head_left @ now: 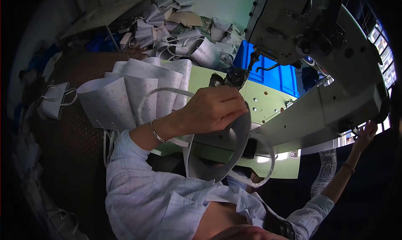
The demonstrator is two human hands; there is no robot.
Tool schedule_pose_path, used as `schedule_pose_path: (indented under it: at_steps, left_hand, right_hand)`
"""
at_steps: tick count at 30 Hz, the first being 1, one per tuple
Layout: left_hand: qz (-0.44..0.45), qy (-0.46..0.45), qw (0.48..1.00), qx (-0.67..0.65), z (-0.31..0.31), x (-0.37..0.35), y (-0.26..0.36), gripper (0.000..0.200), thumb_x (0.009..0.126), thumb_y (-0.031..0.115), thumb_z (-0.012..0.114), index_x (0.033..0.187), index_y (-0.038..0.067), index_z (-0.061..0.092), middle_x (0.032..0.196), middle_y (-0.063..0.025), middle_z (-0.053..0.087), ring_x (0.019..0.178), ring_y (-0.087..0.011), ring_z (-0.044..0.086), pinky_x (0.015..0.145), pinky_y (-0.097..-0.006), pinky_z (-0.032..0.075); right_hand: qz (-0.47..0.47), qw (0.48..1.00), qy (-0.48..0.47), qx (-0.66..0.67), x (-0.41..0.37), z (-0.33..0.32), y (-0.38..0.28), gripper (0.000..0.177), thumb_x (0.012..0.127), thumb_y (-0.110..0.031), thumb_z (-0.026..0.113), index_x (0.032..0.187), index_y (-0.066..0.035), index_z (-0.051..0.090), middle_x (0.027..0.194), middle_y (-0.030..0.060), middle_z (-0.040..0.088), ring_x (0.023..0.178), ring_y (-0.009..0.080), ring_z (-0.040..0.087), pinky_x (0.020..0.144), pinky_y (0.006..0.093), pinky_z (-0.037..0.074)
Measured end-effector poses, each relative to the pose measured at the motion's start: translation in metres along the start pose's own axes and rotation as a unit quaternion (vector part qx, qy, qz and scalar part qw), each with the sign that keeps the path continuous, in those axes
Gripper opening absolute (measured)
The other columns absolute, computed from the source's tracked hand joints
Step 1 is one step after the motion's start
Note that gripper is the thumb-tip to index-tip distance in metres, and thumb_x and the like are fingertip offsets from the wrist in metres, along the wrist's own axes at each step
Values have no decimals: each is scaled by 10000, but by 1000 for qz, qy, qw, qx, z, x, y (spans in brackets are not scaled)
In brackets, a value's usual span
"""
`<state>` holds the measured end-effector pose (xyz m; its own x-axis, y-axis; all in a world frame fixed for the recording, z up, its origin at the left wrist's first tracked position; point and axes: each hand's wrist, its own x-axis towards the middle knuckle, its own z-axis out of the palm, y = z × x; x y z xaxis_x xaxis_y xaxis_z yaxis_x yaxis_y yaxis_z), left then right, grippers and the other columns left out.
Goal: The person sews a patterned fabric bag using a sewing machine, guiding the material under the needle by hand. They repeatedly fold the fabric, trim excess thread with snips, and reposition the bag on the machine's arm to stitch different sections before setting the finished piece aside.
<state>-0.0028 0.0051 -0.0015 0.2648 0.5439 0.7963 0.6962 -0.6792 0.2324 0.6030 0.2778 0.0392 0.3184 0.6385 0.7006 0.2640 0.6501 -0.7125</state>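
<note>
Bags (109, 98) sit left of the sewing machine (326, 116) (a heap (184, 37) behind).

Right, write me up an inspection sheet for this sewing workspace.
Surface: pale green table, with small round marks or holes.
Job's things: grey-white bag with loop handles, under the head of the sewing machine.
Clutter: patterned white pieces standing at the left; heap of pale bags behind.
Hands: left hand grips the bag's upper rim; right hand is at the machine's right end, its exact hold unclear.
Cables: nothing seen that is plainly one.
Surroundings: blue crate behind the table; window at right.
</note>
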Motion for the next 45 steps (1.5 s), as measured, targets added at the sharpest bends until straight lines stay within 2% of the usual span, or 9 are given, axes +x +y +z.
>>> schedule_pose_path:
  at_steps: [9, 17, 22, 23, 25, 27, 29, 32, 45]
  left_hand:
    - [-5, -30, 999, -27, 7, 5, 1, 129, 747, 58, 753, 838, 48, 662, 862, -54, 645, 746, -203, 648, 622, -307, 530]
    - [15, -87, 992, -88, 18, 2, 5, 137, 733, 56, 753, 848, 52, 678, 880, -41, 646, 759, -186, 638, 627, -296, 527]
    - [49, -84, 992, -77, 27, 8, -1, 155, 720, 49, 736, 852, 56, 656, 882, -39, 629, 763, -191, 623, 625, -300, 523]
    - [54, -101, 991, -66, 29, 8, -2, 158, 718, 49, 722, 856, 58, 644, 885, -39, 621, 770, -195, 618, 628, -303, 521]
    - [64, -98, 992, -47, 37, 10, -5, 157, 716, 56, 705, 854, 60, 631, 885, -40, 611, 775, -201, 615, 631, -308, 520]
    - [75, -97, 992, -23, 41, 11, -6, 156, 713, 62, 689, 853, 62, 618, 885, -41, 601, 781, -206, 612, 634, -312, 519]
    - [62, -117, 991, 6, 43, 11, -6, 168, 698, 72, 668, 856, 65, 610, 887, -43, 592, 793, -214, 607, 640, -322, 517]
    - [66, -105, 992, 18, 45, 10, -7, 175, 689, 81, 671, 852, 67, 608, 876, -46, 588, 780, -217, 601, 635, -328, 512]
    - [58, -92, 994, 20, 9, -11, -4, 286, 699, 68, 727, 977, 63, 659, 875, -63, 597, 746, -219, 608, 611, -296, 498]
  right_hand:
    - [-19, 997, -27, -72, 78, 2, -107, 494, 980, -242, 528, 1412, -56, 375, 1373, 98, 465, 1235, 215, 490, 951, 350, 459]
    - [5, 998, 34, 46, 18, -5, -7, 488, 974, -239, 542, 1404, -63, 395, 1402, 91, 455, 1258, 209, 476, 958, 342, 450]
    - [17, 994, 24, -101, -8, 3, -58, 428, 947, -256, 594, 1311, -58, 491, 1286, 148, 547, 1156, 194, 552, 931, 314, 474]
    - [-136, 967, 100, -192, -27, 17, -86, 378, 950, -266, 590, 1257, -55, 531, 1259, 145, 566, 1086, 188, 590, 870, 293, 488]
    - [-219, 933, 209, -196, -99, 80, -150, 287, 950, -259, 591, 1141, -44, 597, 1196, 136, 595, 907, 155, 633, 743, 249, 495]
    - [-198, 972, 93, -85, -177, 165, -184, 235, 938, -229, 613, 1067, -33, 624, 1119, 117, 606, 733, 98, 589, 621, 214, 452]
    - [-230, 949, -198, -82, -222, 221, -184, 232, 895, -177, 660, 1061, -21, 620, 1070, 86, 592, 617, 49, 453, 516, 195, 346]
    - [-95, 918, -382, 47, -252, 291, -206, 372, 764, -151, 769, 1087, -43, 618, 1126, 77, 550, 611, 67, 457, 508, 212, 347]
    - [-36, 932, -334, 140, -285, 346, -187, 56, 876, -41, 617, 882, -31, 562, 943, 51, 631, 503, 48, 382, 476, 228, 305]
